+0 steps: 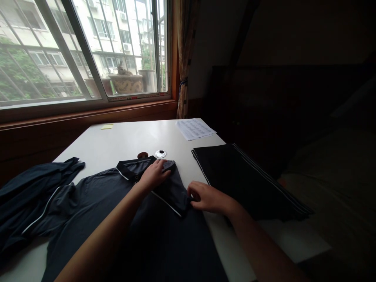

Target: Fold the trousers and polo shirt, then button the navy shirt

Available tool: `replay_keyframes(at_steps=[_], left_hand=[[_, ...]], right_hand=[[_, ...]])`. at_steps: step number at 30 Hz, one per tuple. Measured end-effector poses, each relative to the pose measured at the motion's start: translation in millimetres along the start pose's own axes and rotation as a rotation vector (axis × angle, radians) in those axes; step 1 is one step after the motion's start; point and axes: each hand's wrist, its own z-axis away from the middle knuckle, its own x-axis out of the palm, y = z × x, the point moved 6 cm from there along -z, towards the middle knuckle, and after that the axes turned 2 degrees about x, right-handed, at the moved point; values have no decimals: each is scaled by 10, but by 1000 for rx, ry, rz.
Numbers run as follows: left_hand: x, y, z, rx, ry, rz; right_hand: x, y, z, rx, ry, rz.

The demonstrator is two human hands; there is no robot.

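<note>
A dark navy polo shirt [96,211] with white piping lies spread on the white table, its collar toward the window. Its right-hand sleeve is turned inward over the chest. My left hand [155,173] rests on the shirt at the shoulder beside the collar, thumb and fingers apart. At the outer edge of the folded-in sleeve, my right hand [207,196] pinches the shirt cloth between thumb and curled fingers. Just right of that hand lies a flat, folded black garment pile [235,172] with white stripes along its edges.
Another dark garment [26,196] lies crumpled at the left. Printed sheets [196,129] and a yellow note [107,126] lie on the white table [132,135] toward the back. Near the collar are a silver ring [160,153] and a brown disc [142,155]. A barred window stands behind.
</note>
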Motion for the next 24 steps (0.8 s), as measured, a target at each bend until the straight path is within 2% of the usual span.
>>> replay_keyframes(at_steps=[5, 8, 11, 14, 17, 24], left_hand=[[134, 331, -179, 40, 13, -290], [239, 449, -380, 53, -12, -303], [312, 461, -578, 33, -31, -291], [301, 392, -731, -4, -29, -257], [208, 248, -832, -58, 5, -208], [77, -181, -854, -169, 27, -85]], right_hand=[[40, 58, -29, 6, -41, -18], [64, 99, -32, 13, -62, -30], [69, 113, -25, 16, -67, -41], [57, 106, -14, 23, -62, -39], [43, 92, -7, 25, -61, -31], [19, 118, 18, 42, -59, 13]])
